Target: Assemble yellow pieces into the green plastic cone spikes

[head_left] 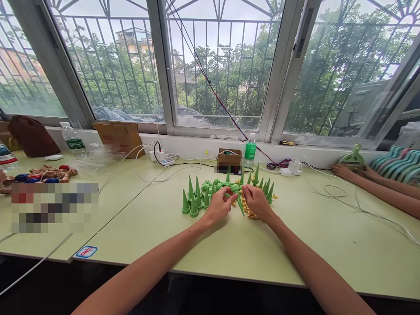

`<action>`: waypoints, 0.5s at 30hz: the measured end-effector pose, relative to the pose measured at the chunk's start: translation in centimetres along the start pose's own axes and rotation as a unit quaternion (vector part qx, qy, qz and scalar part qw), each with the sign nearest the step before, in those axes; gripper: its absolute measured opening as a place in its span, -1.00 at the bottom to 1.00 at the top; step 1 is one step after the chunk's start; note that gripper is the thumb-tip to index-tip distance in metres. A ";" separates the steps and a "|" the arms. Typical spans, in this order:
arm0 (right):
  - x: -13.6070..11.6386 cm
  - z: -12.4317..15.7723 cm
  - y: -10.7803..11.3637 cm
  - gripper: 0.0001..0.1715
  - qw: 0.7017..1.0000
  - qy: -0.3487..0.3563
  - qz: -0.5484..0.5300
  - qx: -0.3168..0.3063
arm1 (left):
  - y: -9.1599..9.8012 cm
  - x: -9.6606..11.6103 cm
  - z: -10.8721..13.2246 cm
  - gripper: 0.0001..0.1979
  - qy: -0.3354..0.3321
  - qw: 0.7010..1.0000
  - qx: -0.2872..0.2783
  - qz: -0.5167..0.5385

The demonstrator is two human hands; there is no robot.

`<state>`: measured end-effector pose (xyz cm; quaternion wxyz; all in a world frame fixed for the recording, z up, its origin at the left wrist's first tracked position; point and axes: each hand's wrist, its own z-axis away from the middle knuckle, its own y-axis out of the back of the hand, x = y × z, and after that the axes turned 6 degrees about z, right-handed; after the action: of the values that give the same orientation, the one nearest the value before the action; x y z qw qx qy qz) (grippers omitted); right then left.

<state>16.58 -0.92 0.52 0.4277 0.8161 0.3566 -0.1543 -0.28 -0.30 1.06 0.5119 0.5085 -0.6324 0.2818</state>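
The camera sits on the person's head, looking forward and down across the bench (147, 218) to the windows (216, 83), which span roughly 10 to 2 o'clock at the far side. The view is wide: the left forearm (147, 267) enters close to the lens from 7 o'clock and the right forearm (311, 262) from 5. The fingers (223, 192) lie farther out, just below the dial's centre, while the bench's near edge slants down towards 4 o'clock
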 end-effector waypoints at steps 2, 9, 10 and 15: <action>0.2 0.0 -0.1 -0.51 1.000 0.001 0.007 0.002 | 0.0 -0.1 0.0 -0.65 -0.008 1.000 0.000 -0.012; 0.3 -0.1 -0.3 -0.51 1.000 0.009 0.011 0.003 | 0.0 -0.3 0.2 -0.72 -0.021 0.999 -0.001 -0.035; 0.3 -0.1 -0.3 -0.51 1.000 0.009 0.010 0.003 | 0.0 -0.3 0.2 -0.72 -0.022 0.999 -0.001 -0.036; 0.2 -0.1 -0.3 -0.49 1.000 0.010 0.002 0.004 | 0.0 -0.4 0.1 -0.69 -0.037 0.999 0.004 -0.036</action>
<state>16.53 -0.69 0.29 0.4211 0.8202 0.3585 -0.1463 -0.38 -0.27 0.69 0.4960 0.5430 -0.6309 0.2473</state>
